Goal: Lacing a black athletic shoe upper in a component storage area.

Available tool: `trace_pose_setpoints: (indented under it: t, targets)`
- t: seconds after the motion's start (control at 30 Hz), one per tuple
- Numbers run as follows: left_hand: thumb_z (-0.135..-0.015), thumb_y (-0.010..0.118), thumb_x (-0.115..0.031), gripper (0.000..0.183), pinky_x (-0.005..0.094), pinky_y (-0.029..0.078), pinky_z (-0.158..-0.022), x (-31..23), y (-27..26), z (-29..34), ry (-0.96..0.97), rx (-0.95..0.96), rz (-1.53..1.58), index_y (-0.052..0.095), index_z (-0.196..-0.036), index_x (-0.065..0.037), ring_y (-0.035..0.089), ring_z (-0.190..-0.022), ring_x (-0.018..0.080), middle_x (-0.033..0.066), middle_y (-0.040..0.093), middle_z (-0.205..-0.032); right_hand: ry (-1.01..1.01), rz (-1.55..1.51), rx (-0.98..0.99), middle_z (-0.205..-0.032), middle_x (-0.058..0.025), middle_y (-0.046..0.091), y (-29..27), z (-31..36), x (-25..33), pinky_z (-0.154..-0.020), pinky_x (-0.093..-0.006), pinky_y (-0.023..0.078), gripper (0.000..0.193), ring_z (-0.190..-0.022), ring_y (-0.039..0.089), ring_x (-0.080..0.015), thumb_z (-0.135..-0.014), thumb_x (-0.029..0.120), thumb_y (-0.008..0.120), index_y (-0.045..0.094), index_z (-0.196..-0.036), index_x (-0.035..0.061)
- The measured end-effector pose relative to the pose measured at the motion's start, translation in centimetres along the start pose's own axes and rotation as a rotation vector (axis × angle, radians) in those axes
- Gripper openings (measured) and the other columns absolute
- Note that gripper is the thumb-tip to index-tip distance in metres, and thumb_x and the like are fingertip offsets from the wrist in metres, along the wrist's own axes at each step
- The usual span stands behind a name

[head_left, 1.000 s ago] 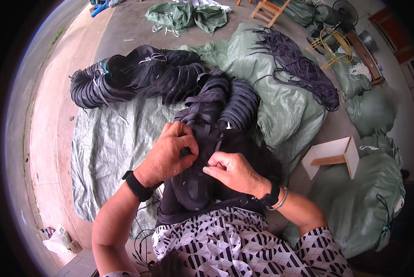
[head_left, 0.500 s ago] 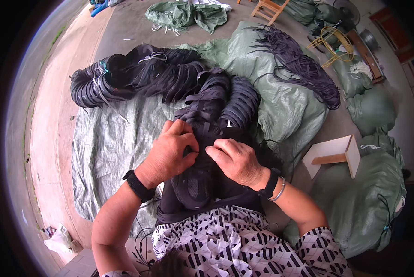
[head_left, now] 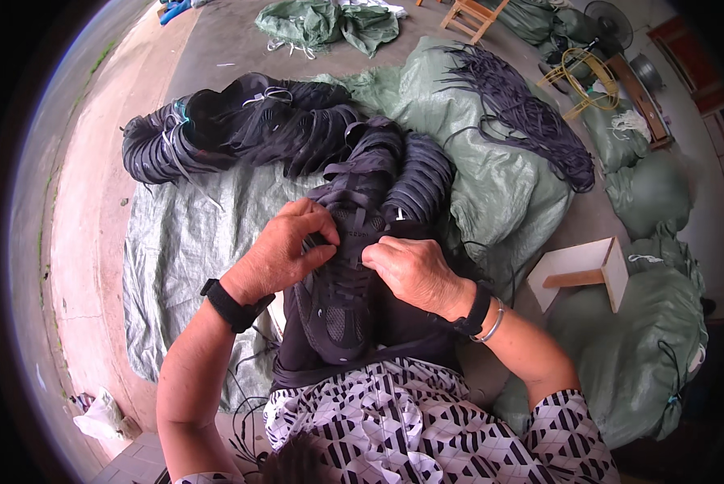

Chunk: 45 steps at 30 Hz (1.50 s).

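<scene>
A black shoe upper (head_left: pixel 339 300) lies on my lap, toe toward me. My left hand (head_left: pixel 285 248) grips its left side near the lace holes, fingers pinched on the dark lace. My right hand (head_left: pixel 410 270) presses on the right side of the tongue, fingers curled at the lacing. Both hands meet over the middle of the upper. Just beyond it, stacked black uppers (head_left: pixel 394 173) lean against each other.
Bundles of tied black uppers (head_left: pixel 233 129) lie on a green woven sheet (head_left: pixel 176 242). A heap of dark laces (head_left: pixel 523 113) rests on a green sack (head_left: pixel 491 177). A small white wooden stool (head_left: pixel 584 270) lies at right, with stuffed green sacks (head_left: pixel 644 347) beside it.
Both hands shifted slightly up the shoe upper and drew closer together at the lacing; the upper stayed on my lap.
</scene>
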State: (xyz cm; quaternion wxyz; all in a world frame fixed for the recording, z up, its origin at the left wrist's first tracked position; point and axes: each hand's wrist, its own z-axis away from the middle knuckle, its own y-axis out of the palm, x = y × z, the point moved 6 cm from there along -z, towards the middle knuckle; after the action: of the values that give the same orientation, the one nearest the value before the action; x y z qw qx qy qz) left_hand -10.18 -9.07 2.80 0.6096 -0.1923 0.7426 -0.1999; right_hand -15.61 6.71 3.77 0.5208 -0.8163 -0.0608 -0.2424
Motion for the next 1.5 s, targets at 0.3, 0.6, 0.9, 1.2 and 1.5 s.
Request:
trace_pose_setpoints:
  t: [0.3, 0.6, 0.9, 1.2, 1.5]
  targets:
    - [-0.065, 0.072, -0.001, 0.019, 0.0347, 0.043, -0.087, -2.3, 0.8, 1.0, 0.043, -0.026, -0.166, 0.064, -0.081, -0.007, 0.051, -0.098, 0.027, 0.0069, 0.054, -0.101, 0.477, -0.248, 0.356, -0.07, -0.0107, 0.064, 0.5, -0.6, -1.6, -0.064, -0.0363, 0.049, 0.016, -0.069, 0.065, -0.0284, -0.081, 0.022, 0.066, 0.065, -0.08, 0.0057]
    - [-0.064, 0.073, -0.005, 0.018, 0.0367, 0.045, -0.087, -3.2, 1.5, 0.9, 0.063, -0.111, -0.335, 0.063, -0.078, -0.009, 0.049, -0.102, 0.0283, 0.0059, 0.053, -0.107, 0.357, -0.162, 0.253, -0.071, -0.0121, 0.065, 0.1, 0.0, -1.4, -0.065, -0.0383, 0.049, 0.016, -0.072, 0.064, -0.0307, -0.082, 0.023, 0.064, 0.065, -0.079, 0.0072]
    - [-0.066, 0.07, -0.001, 0.017, 0.0375, 0.045, -0.086, -2.3, 1.5, 0.0, -0.039, -0.021, -0.275, 0.06, -0.077, -0.006, 0.049, -0.103, 0.0313, 0.0092, 0.054, -0.108, 0.532, -0.141, 0.54, -0.073, -0.015, 0.065, 1.0, -1.2, -3.1, -0.066, -0.0348, 0.048, 0.021, -0.068, 0.063, -0.0271, -0.08, 0.022, 0.064, 0.066, -0.084, 0.0014]
    - [-0.066, 0.072, -0.004, 0.021, 0.0379, 0.045, -0.08, -2.7, 1.2, 0.2, -0.064, -0.132, -0.308, 0.059, -0.082, -0.008, 0.051, -0.094, 0.0313, 0.0099, 0.054, -0.095, 0.702, -0.829, 0.851, -0.061, 0.002, 0.053, 2.7, 0.8, -3.3, -0.045, -0.0221, 0.031, 0.02, -0.05, 0.04, -0.0051, -0.083, 0.019, 0.062, 0.066, -0.08, 0.0]
    - [-0.072, 0.069, -0.007, 0.013, 0.0379, 0.043, -0.08, -0.9, 0.3, 0.5, -0.03, -0.146, -0.239, 0.06, -0.082, -0.005, 0.051, -0.09, 0.0311, 0.0111, 0.054, -0.09, 0.841, -0.642, 0.53, -0.053, 0.0025, 0.049, 1.6, 1.9, -5.5, -0.043, -0.0235, 0.033, 0.027, -0.049, 0.042, -0.0036, -0.089, 0.023, 0.058, 0.064, -0.078, -0.0013]
